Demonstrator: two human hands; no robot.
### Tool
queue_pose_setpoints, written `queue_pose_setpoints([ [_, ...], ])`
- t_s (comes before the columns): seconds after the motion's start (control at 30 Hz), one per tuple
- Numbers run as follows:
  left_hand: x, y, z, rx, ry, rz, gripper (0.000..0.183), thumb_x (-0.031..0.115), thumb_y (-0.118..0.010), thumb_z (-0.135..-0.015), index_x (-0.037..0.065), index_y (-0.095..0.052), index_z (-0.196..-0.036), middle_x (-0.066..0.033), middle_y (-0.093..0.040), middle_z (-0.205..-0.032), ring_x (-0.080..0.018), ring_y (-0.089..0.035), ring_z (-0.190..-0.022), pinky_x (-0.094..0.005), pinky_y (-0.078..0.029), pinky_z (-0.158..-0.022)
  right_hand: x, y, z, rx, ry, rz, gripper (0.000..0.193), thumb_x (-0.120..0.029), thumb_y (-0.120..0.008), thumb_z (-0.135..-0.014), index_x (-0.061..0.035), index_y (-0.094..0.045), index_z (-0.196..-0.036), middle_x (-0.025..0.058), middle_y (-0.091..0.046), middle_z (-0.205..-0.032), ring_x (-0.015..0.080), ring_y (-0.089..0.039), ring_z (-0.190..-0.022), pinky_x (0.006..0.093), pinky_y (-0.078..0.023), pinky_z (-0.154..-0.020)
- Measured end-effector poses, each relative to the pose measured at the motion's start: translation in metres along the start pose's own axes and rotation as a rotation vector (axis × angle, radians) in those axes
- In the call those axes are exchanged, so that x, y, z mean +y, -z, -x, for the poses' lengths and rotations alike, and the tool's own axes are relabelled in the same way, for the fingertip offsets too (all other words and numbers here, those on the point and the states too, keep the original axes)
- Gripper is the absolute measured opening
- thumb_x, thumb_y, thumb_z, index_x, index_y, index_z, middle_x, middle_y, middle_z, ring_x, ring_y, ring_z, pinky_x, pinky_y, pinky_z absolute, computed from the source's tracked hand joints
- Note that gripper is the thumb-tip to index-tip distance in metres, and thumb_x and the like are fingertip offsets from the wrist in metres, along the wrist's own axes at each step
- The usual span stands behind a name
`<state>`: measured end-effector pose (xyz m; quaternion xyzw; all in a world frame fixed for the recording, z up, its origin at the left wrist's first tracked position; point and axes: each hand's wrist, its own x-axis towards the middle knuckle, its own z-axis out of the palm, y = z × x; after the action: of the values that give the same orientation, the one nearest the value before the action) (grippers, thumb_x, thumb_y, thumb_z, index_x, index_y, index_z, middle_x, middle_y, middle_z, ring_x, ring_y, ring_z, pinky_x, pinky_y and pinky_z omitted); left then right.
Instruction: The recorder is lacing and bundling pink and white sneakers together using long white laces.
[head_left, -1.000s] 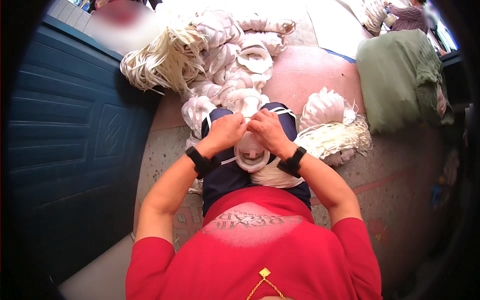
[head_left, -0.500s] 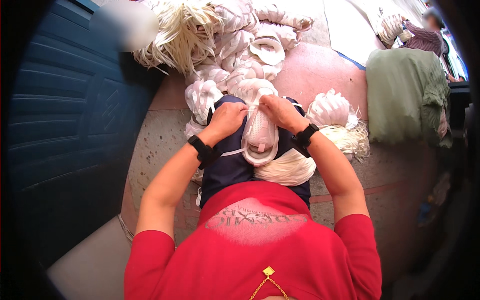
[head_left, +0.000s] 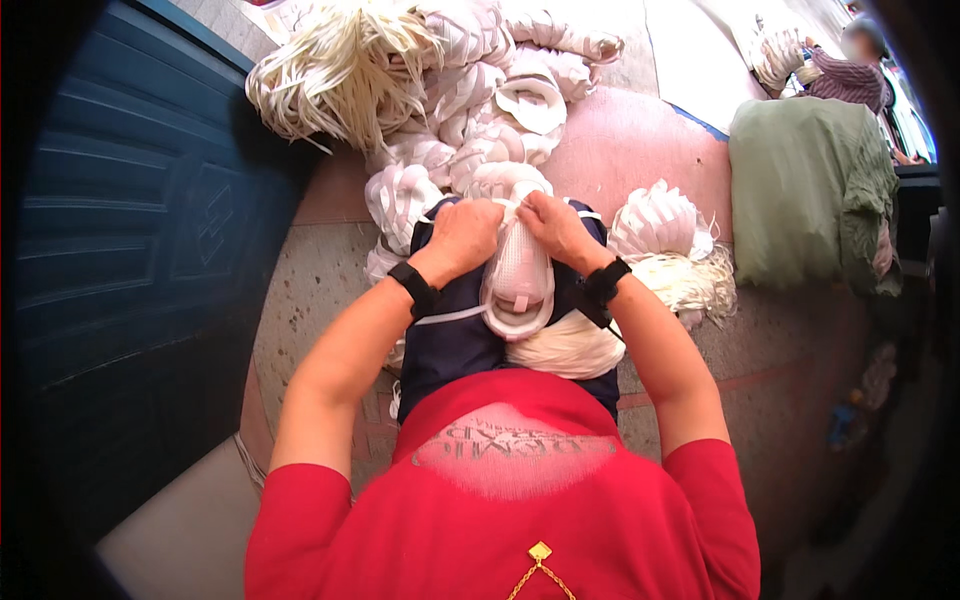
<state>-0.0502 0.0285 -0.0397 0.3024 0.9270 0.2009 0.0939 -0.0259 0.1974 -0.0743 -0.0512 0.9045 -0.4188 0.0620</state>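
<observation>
A pale pink and white mesh shoe upper [head_left: 520, 268] lies lengthwise on my lap, its rounded end toward me. My left hand [head_left: 468, 236] is closed in a pinch on a thin white lace [head_left: 507, 203] at the upper's far end. Right beside it, my right hand [head_left: 556, 228] pinches the same spot, its fingertips almost meeting the left ones. What the right fingertips hold is partly hidden, but it looks like the lace. Another white strip [head_left: 450, 316] trails left from the upper across my dark trousers.
Bundled shoe uppers [head_left: 470, 100] are heaped beyond my knees, with a hank of cream laces [head_left: 345, 75] at far left. Another bundle [head_left: 660, 225] and more laces [head_left: 570, 345] lie rightward. A blue door [head_left: 130, 230] stands left, a green-covered pile [head_left: 810, 190] right. A person [head_left: 850, 75] sits far right.
My left hand has moved right and closer to my right hand, turning its back upward. The fingertips now nearly meet over the upper's far end. The view has shifted slightly.
</observation>
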Motion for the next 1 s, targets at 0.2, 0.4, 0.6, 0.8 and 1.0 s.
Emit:
queue_pose_setpoints([
  [0.2,0.004,-0.006,-0.005,0.133,0.092,0.116,0.016,0.022,-0.06,-0.071,0.007,-0.061,-0.068,-0.0142,-0.059,-0.065,-0.0307,-0.058,-0.066,-0.0415,-0.044,-0.06,-0.014,0.009,0.007,0.041,-0.059,-0.031,0.026,-0.024,-0.044,-0.086,0.0019,-0.049,-0.082,0.0244,-0.055,-0.076,0.0392,-0.054,-0.076,0.0448,-0.042,-0.063],
  [0.4,0.01,-0.001,0.008,0.14,-0.001,-0.059,0.018,0.026,-0.062,-0.072,0.008,-0.062,-0.069,-0.01,-0.059,-0.068,-0.0287,-0.055,-0.072,-0.0406,-0.041,-0.062,-0.031,0.014,0.021,-0.106,-0.206,-0.012,0.033,-0.025,-0.042,-0.082,0.003,-0.057,-0.075,0.0244,-0.057,-0.073,0.0388,-0.056,-0.073,0.0449,-0.043,-0.067],
  [0.6,0.008,0.01,0.003,-0.197,0.091,0.007,0.019,0.027,-0.06,-0.068,0.01,-0.062,-0.077,-0.0105,-0.059,-0.08,-0.0307,-0.049,-0.086,-0.0409,-0.038,-0.068,-0.039,0.003,0.021,-0.108,-0.087,0.296,0.026,-0.022,-0.048,-0.078,0.0006,-0.059,-0.073,0.0196,-0.058,-0.069,0.0346,-0.058,-0.07,0.0421,-0.045,-0.062],
  [0.8,-0.001,0.016,-0.01,-0.276,0.16,0.171,0.025,0.025,-0.059,-0.064,0.008,-0.064,-0.082,-0.0114,-0.063,-0.074,-0.0268,-0.061,-0.072,-0.0364,-0.045,-0.066,-0.051,-0.006,0.027,0.02,0.158,0.376,0.013,-0.009,-0.05,-0.071,-0.0021,-0.06,-0.071,0.0175,-0.058,-0.071,0.031,-0.06,-0.068,0.0385,-0.047,-0.059],
  [1.0,-0.007,0.013,-0.005,-0.234,0.195,0.374,0.023,0.03,-0.058,-0.067,0.01,-0.065,-0.076,-0.011,-0.063,-0.073,-0.028,-0.06,-0.077,-0.0386,-0.044,-0.069,-0.051,-0.015,0.022,-0.056,0.143,0.582,0.014,-0.011,-0.05,-0.073,-0.0014,-0.059,-0.07,0.0165,-0.059,-0.068,0.0277,-0.061,-0.065,0.0371,-0.049,-0.055],
])
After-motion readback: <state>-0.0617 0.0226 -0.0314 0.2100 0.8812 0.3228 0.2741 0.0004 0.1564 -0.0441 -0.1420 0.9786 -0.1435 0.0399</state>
